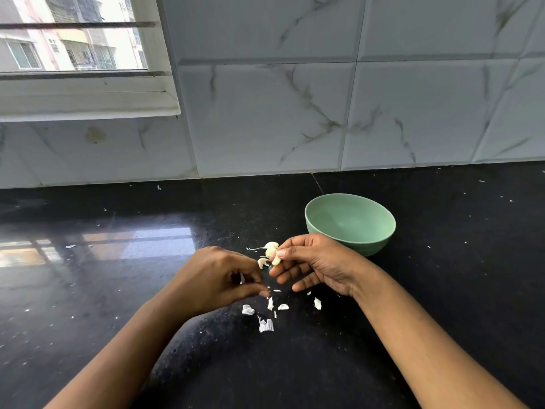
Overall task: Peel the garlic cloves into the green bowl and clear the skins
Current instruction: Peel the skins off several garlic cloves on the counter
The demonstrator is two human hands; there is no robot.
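Several scraps of papery skin [266, 325] lie scattered on the black counter [457, 276] closest to the person, just under and between the two hands, with finer flecks spread wider across the stone; above them the left hand [218, 278] hovers with its fingers curled in and the thumb drawn close to the fingertips, though whether a sliver of skin sits between them I cannot tell; a curled piece of peel [262, 263] shows just beyond its fingertips, and whether it hangs from the clove or lies on the counter is unclear; the right hand [315, 264] faces it, thumb and forefinger pinched on a pale garlic clove [272, 252], the other three fingers stretched loosely below and holding nothing; the clove is held above the counter, partly bare, with a thin strand of skin trailing off its far side, so it looks mid-peel rather than finished; just behind the right hand stands the green bowl [380, 242], upright, near the clove but not touching it, and what shows of its inside holds no garlic; by that reckoning the job is at an early stage: some skin is off, no peeled clove has visibly reached the bowl, and this one needs the last of its skin stripped before it goes in; the scraps on the counter are all yet to be gathered; farther back run the marbled wall tiles [265, 113] and, to the left, a window [73, 39]
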